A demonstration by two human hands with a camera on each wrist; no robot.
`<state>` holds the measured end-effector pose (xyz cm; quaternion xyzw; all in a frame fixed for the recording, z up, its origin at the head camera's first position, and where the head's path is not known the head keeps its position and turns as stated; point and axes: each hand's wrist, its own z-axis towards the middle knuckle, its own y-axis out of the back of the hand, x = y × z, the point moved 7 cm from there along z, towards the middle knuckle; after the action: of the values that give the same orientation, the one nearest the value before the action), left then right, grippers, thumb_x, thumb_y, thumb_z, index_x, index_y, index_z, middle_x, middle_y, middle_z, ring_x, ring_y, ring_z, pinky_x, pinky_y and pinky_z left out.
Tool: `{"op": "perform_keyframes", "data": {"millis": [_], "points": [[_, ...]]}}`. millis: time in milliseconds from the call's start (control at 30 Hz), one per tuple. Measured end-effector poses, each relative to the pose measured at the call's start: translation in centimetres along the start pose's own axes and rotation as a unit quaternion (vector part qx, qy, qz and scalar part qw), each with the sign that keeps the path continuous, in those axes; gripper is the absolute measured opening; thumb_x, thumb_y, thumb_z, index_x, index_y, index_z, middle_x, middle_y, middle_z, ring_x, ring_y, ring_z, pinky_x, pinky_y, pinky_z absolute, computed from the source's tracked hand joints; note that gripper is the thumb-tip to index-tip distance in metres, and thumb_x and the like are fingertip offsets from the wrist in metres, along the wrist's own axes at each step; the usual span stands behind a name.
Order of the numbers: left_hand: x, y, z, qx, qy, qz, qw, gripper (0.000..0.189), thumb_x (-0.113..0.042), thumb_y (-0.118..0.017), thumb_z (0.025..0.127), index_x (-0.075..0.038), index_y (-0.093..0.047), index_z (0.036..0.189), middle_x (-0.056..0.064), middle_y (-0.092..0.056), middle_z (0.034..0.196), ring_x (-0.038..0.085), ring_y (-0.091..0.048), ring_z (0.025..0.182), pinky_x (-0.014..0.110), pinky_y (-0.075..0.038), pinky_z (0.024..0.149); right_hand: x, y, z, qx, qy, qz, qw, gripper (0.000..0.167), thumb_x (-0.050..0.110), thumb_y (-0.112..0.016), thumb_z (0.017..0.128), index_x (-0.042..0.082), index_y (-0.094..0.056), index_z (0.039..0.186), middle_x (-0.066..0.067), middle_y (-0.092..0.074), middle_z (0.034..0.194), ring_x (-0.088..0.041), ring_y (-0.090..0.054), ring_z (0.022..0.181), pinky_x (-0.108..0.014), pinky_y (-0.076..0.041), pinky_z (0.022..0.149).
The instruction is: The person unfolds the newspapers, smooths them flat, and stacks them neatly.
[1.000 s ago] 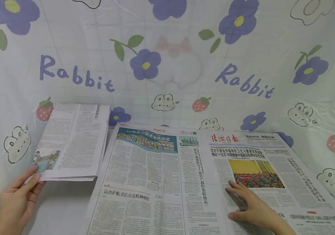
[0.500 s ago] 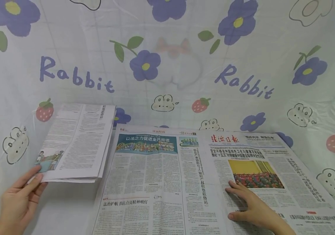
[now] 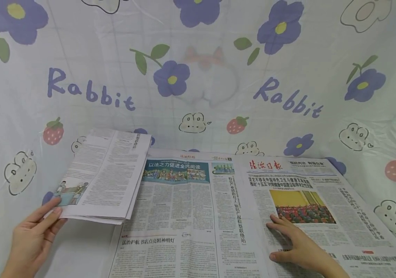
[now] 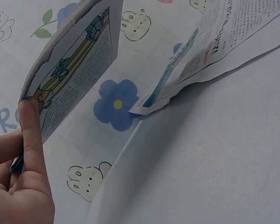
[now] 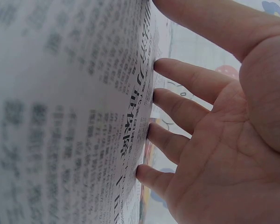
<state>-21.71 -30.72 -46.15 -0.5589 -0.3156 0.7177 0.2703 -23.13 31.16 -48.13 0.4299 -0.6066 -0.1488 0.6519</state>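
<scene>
My left hand (image 3: 36,237) pinches the lower left corner of a folded newspaper (image 3: 102,177), thumb on one side and fingers on the other. The folded paper is held up at a tilt, its right edge overlapping the left part of a spread newspaper (image 3: 180,208). In the left wrist view the hand (image 4: 23,172) grips the edge of the folded newspaper (image 4: 77,70), which has a coloured drawing on it. My right hand (image 3: 298,245) rests spread on the right page of the spread newspaper. Its fingertips touch the print in the right wrist view, where the spread newspaper (image 5: 74,112) is close and blurred.
A white surface (image 3: 80,247) lies under the papers and shows at the lower left. Behind stands a white patterned cloth (image 3: 212,88) with purple flowers, strawberries and rabbits. The spread newspaper's far edge reaches close to this cloth.
My left hand has moved to the right with the folded newspaper, which now covers part of the spread newspaper's left edge. The right hand has stayed in place.
</scene>
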Motion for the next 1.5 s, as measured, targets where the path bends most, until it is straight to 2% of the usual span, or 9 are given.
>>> {"op": "perform_keyframes", "data": {"millis": [333,567,733,867,967,1067,1167,1300,1500], "points": [[1.2,-1.1,-0.4,0.034,0.006,0.056,0.9978,0.037,0.019,-0.043,0.097,0.006,-0.064,0.125,0.013,-0.065,0.118,0.025,-0.068,0.099,0.031,-0.053,0.083,-0.1,-0.1,-0.2,-0.002,-0.006,-0.001,1.0,0.084,0.036,-0.087,0.071,-0.001,-0.053,0.139,-0.025,-0.03,0.153,-0.058,-0.01,0.137,-0.077,-0.011,0.1],[1.8,-1.5,-0.5,0.039,0.02,0.122,0.9915,0.036,0.016,-0.047,0.097,0.003,-0.066,0.124,0.009,-0.065,0.119,0.022,-0.067,0.1,0.03,-0.053,0.083,0.0,-0.1,-0.2,-0.004,0.005,-0.005,1.0,0.084,0.037,-0.086,0.072,-0.001,-0.053,0.139,-0.025,-0.03,0.153,-0.058,-0.012,0.137,-0.077,-0.013,0.099],[2.6,-2.8,-0.8,0.053,0.034,0.152,0.9864,0.035,0.016,-0.047,0.097,0.003,-0.067,0.123,0.01,-0.067,0.117,0.021,-0.068,0.099,0.03,-0.053,0.082,-0.1,-0.1,-0.2,-0.005,0.011,-0.01,0.9999,0.083,0.038,-0.085,0.073,-0.002,-0.053,0.139,-0.026,-0.03,0.153,-0.059,-0.014,0.136,-0.078,-0.015,0.098],[3.0,-4.8,-1.7,0.028,0.034,0.204,0.9779,0.028,0.01,-0.054,0.097,0.004,-0.068,0.12,0.008,-0.068,0.116,0.02,-0.069,0.097,0.031,-0.054,0.081,0.0,-0.1,-0.2,-0.006,0.015,-0.013,0.9998,0.083,0.039,-0.084,0.074,-0.002,-0.053,0.139,-0.027,-0.031,0.152,-0.059,-0.015,0.136,-0.078,-0.016,0.098],[4.0,-6.4,-2.4,-0.004,0.047,0.259,0.9646,0.026,0.002,-0.062,0.095,0.005,-0.067,0.121,0.005,-0.068,0.116,0.02,-0.07,0.094,0.033,-0.054,0.082,0.0,-0.2,-0.2,-0.005,0.01,-0.01,0.9999,0.083,0.039,-0.085,0.073,-0.001,-0.053,0.139,-0.026,-0.03,0.153,-0.059,-0.014,0.136,-0.078,-0.015,0.098],[5.5,-7.6,-3.0,-0.038,0.081,0.296,0.9508,0.031,-0.005,-0.068,0.093,0.005,-0.066,0.122,0.002,-0.068,0.115,0.02,-0.07,0.092,0.034,-0.053,0.083,-0.2,-0.1,-0.1,-0.005,0.005,-0.008,0.9999,0.083,0.037,-0.085,0.073,-0.001,-0.053,0.139,-0.026,-0.03,0.153,-0.059,-0.013,0.136,-0.078,-0.015,0.098],[6.8,-8.4,-3.5,-0.067,0.11,0.314,0.9407,0.038,-0.008,-0.07,0.092,0.007,-0.062,0.126,0.003,-0.066,0.119,0.021,-0.07,0.094,0.034,-0.053,0.085,-0.2,0.0,-0.1,-0.006,0.004,-0.008,0.9999,0.083,0.038,-0.085,0.073,-0.001,-0.053,0.139,-0.026,-0.03,0.153,-0.059,-0.013,0.137,-0.078,-0.014,0.098],[8.4,-9.5,-4.1,-0.087,0.144,0.317,0.9333,0.041,-0.002,-0.065,0.095,0.01,-0.054,0.133,0.015,-0.055,0.132,0.024,-0.069,0.097,0.034,-0.052,0.088,-0.1,0.0,0.1,-0.007,0.005,-0.011,0.9999,0.083,0.039,-0.085,0.073,0.0,-0.054,0.139,-0.025,-0.031,0.153,-0.058,-0.014,0.137,-0.077,-0.015,0.099],[11.7,-11.2,-5.1,-0.084,0.186,0.318,0.9258,0.036,0.003,-0.063,0.094,0.009,-0.058,0.13,0.022,-0.05,0.134,0.03,-0.07,0.094,0.034,-0.054,0.085,0.0,0.0,0.1,-0.005,0.008,-0.014,0.9999,0.083,0.039,-0.085,0.073,0.0,-0.054,0.139,-0.026,-0.031,0.153,-0.058,-0.015,0.137,-0.077,-0.016,0.099]]}}
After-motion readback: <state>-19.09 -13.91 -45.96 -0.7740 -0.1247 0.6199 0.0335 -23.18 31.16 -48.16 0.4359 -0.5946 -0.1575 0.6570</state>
